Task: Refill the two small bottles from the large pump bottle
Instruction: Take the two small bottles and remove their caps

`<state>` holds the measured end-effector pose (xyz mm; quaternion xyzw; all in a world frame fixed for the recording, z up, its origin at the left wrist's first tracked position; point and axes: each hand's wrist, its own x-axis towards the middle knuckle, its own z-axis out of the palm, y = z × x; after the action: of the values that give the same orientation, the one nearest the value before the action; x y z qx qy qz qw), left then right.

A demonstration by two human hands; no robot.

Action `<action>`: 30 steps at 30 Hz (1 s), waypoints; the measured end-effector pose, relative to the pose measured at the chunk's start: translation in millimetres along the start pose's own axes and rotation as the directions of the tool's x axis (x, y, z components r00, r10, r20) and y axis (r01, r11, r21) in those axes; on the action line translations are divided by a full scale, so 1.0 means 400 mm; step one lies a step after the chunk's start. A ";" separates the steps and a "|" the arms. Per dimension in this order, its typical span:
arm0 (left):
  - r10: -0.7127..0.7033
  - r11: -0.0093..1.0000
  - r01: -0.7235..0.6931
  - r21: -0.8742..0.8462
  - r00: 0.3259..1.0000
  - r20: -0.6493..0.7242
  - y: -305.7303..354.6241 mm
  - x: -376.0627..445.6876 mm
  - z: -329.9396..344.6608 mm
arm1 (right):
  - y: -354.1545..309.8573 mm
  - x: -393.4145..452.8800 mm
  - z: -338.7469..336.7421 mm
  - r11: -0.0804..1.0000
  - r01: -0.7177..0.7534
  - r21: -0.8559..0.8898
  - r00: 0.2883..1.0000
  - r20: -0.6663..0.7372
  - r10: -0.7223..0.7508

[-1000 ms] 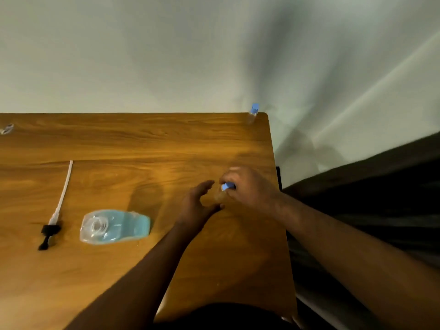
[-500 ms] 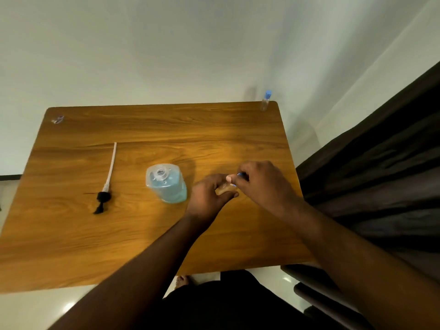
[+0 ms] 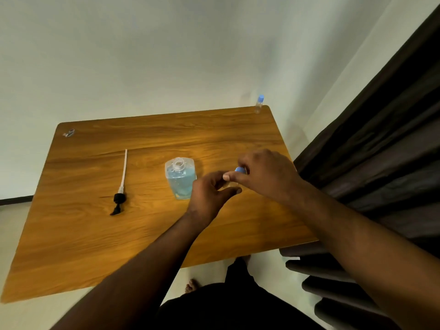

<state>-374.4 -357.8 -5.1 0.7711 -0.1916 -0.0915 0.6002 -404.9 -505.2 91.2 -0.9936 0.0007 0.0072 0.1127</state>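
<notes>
The large clear bottle (image 3: 180,178) with blue liquid stands open-necked on the wooden table (image 3: 95,234). Its black pump head with a white tube (image 3: 121,186) lies to the left. Just right of the large bottle, my left hand (image 3: 209,194) grips a small clear bottle (image 3: 230,185), mostly hidden by my fingers. My right hand (image 3: 264,172) pinches that bottle's blue cap (image 3: 240,170) from above. A second small bottle with a blue cap (image 3: 259,104) stands at the table's far right corner.
A small clear scrap (image 3: 69,132) lies at the table's far left corner. A dark curtain (image 3: 381,139) hangs close to the table's right edge. A white wall stands behind the table. My bare feet show on the floor below the near edge.
The camera view has swung so the whole table shows. My left hand has closed around the small bottle while my right hand stays on its blue cap.
</notes>
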 end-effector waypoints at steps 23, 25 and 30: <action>-0.165 0.985 0.165 0.044 0.986 -0.001 -0.125 0.124 0.083 | 0.223 0.088 0.082 0.944 0.059 0.325 0.996 0.039 -0.075; -0.205 0.977 0.205 0.056 0.979 -0.009 -0.159 0.144 0.101 | 0.256 0.109 0.168 0.902 -0.048 0.429 0.996 0.083 0.014; -0.267 0.951 0.256 0.176 0.963 0.041 -0.232 0.202 0.149 | 0.336 0.141 0.358 0.763 -0.298 0.573 0.954 0.217 0.209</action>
<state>-305.6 -424.7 -102.8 0.8344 -0.1140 -0.1784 0.5088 -350.8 -604.2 -79.2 -0.8941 0.1297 0.0913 0.4189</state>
